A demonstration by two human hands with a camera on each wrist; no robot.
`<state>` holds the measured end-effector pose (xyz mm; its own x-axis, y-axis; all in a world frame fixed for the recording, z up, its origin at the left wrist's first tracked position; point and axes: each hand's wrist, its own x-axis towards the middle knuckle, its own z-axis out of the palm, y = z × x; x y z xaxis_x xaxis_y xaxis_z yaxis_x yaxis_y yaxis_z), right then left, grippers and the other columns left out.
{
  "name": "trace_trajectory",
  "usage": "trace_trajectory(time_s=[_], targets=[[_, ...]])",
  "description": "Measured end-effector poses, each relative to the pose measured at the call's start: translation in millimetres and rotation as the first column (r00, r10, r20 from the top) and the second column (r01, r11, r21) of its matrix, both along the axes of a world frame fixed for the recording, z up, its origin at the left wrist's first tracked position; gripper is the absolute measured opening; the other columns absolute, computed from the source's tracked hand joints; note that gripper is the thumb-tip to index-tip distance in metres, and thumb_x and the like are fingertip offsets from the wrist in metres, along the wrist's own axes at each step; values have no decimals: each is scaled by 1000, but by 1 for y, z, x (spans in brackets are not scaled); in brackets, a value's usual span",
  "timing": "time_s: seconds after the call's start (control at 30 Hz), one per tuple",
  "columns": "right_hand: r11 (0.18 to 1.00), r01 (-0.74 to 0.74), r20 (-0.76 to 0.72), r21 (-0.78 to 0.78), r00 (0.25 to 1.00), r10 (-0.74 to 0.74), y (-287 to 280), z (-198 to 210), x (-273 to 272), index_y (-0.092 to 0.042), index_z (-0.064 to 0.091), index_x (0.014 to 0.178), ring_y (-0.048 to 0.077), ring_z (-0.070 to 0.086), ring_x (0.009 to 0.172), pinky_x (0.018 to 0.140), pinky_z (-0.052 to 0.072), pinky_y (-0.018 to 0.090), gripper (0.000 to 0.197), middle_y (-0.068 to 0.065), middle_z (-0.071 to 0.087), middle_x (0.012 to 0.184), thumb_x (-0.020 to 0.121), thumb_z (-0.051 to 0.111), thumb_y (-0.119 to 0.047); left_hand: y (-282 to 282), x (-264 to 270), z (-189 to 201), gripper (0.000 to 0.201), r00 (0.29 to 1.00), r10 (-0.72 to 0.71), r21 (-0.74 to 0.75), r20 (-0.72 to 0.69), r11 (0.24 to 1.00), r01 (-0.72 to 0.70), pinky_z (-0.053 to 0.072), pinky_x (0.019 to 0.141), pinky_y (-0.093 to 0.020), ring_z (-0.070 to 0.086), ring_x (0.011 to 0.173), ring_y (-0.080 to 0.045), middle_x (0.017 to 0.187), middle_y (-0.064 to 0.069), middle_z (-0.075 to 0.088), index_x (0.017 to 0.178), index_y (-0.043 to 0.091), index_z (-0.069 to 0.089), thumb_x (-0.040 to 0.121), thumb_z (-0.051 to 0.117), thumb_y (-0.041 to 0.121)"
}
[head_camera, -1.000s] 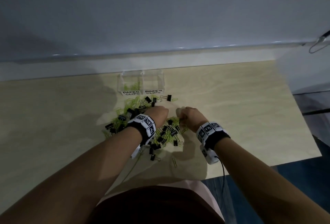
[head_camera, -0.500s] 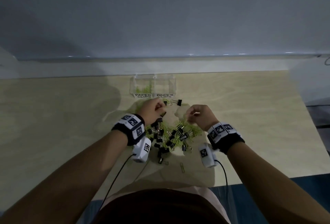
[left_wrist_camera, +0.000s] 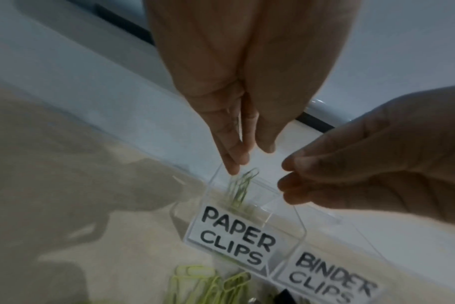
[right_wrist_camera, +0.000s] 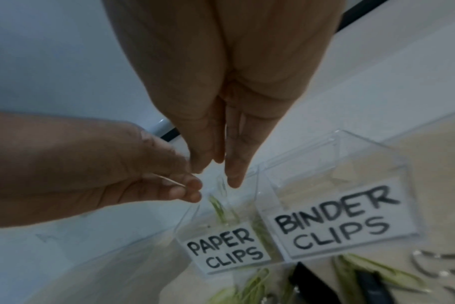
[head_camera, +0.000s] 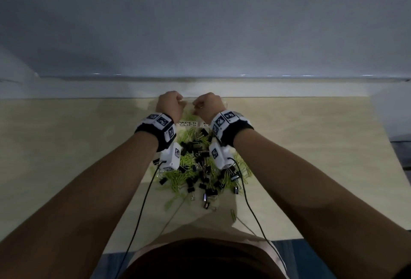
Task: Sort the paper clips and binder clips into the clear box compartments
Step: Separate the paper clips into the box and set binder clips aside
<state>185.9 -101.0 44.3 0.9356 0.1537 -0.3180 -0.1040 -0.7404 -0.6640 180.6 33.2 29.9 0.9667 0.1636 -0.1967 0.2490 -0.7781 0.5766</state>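
Observation:
The clear box (head_camera: 188,123) stands at the back of the table, its front wall labelled PAPER CLIPS (left_wrist_camera: 237,236) and BINDER CLIPS (right_wrist_camera: 335,226). Both hands hover over the paper-clip compartment. My left hand (head_camera: 171,106) pinches a thin pale clip (right_wrist_camera: 169,181), and green paper clips (left_wrist_camera: 247,181) hang blurred just below its fingertips (left_wrist_camera: 234,168). My right hand (right_wrist_camera: 222,172) points straight fingers down, slightly apart, with a green clip (right_wrist_camera: 222,187) beneath them. Green clips lie inside that compartment. The binder compartment shows only wood through its floor.
A mixed pile (head_camera: 200,172) of green paper clips and black binder clips (head_camera: 209,191) lies between my forearms. Wrist-camera cables (head_camera: 142,207) hang over it. A stray clip (head_camera: 233,214) lies near the front edge. A white ledge (head_camera: 89,89) runs right behind the box.
Both hands have left the pile and moved forward to hover above the clear box. Green clips now drop under the fingertips.

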Motion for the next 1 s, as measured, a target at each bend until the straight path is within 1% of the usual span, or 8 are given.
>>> trace_trajectory(time_s=[0.07,0.17,0.3,0.43,0.63,0.8,0.9,1.0], targets=[[1000,-11,29,19,1000,11,-25,0,-11,-10,70,97,15,66,88,86,55,30,19,6,71,97,84,60,-1,-4,-12,1,22,994,-93,56,64,994,90,49,88,-33,63,100,-24,111,-9,67,109,7,64,91,58,19],[994,-87,-46,-62,995,85,-77,-8,-38,-13,69,97,16,65,95,87,55,31,27,4,69,105,86,52,5,-24,-42,-2,16,954,-275,82,117,960,267,50,83,-30,61,90,-20,101,-4,64,99,11,65,92,51,14],[884,-352,-207,-309,932,299,-125,-24,-71,-27,62,111,17,52,112,92,49,30,52,-5,54,126,76,54,12,-72,-85,-22,16,835,-543,-51,-84,840,541,52,85,-32,59,89,-16,106,-2,63,102,13,65,90,56,17],[754,-522,-276,-399,853,444,-136,-40,-91,-31,48,129,23,38,116,95,45,35,62,-4,37,137,76,63,-2,-110,-113,-46,26,751,-637,-105,-175,770,629,49,92,-38,54,106,-21,123,0,54,109,18,61,84,66,24],[800,-426,-54,-421,893,447,-148,-49,-115,-11,66,104,23,48,111,95,44,36,23,5,59,114,83,57,-7,-100,-113,-59,15,772,-609,-84,-184,792,605,50,86,-39,55,95,-20,103,-1,53,101,17,63,87,62,13],[876,-321,42,-359,932,359,-166,-63,-130,-10,70,68,28,61,79,62,58,34,12,7,67,74,62,78,-3,-77,-104,-61,12,791,-580,-94,-194,814,574,51,85,-35,58,94,-21,104,-4,55,97,11,64,86,62,9],[959,-162,54,-232,982,179,-173,-53,-136,-17,66,109,28,50,104,88,51,40,40,9,58,110,74,63,3,-85,-102,-56,20,779,-610,-52,-146,791,610,46,86,-28,55,99,-19,108,-3,54,107,10,62,87,61,15],[910,-262,-116,-322,965,237,-172,-46,-135,-31,46,131,26,39,114,96,44,42,62,3,44,127,77,66,-9,-108,-100,-53,43,733,-651,-8,-199,749,663,46,93,-34,49,108,-19,118,-2,49,123,14,53,84,66,26]])
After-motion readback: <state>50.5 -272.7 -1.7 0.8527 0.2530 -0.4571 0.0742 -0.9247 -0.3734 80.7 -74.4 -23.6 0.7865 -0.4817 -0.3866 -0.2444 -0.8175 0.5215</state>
